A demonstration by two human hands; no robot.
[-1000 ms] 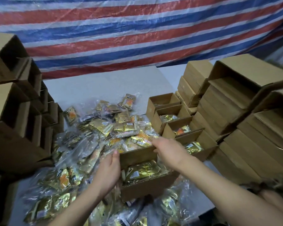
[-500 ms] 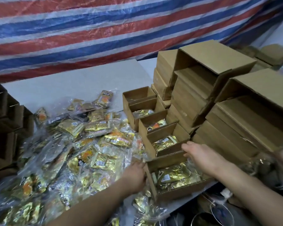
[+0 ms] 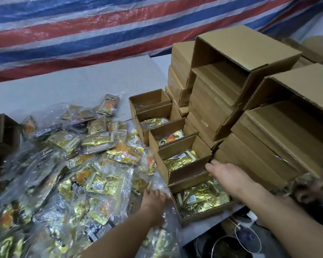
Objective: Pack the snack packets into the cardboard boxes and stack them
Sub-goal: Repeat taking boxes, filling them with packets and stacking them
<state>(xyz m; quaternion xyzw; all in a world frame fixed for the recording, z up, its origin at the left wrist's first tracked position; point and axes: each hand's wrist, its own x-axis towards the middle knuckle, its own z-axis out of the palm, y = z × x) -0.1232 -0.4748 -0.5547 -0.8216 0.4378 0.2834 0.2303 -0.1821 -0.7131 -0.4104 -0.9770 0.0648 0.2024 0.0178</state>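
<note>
Print on the wrappers too blurred to read. Crinkled gold foil snack packets (image 3: 101, 185) in clear film, some with orange patches, heaped across the left and centre of the pale bench (image 3: 78, 90). At centre, a diagonal row of five open corrugated cardboard boxes (image 3: 183, 172); packets in four, farthest unclear. Nearest box (image 3: 194, 217), lower centre, full of gold foil. Left hand (image 3: 153, 199) touching its left wall, grip unclear. Right hand (image 3: 226, 174) on its far rim, fingers hidden, grip unclear. Closed box stacks (image 3: 222, 112) at right; striped tarp (image 3: 101, 34) along the top.
</note>
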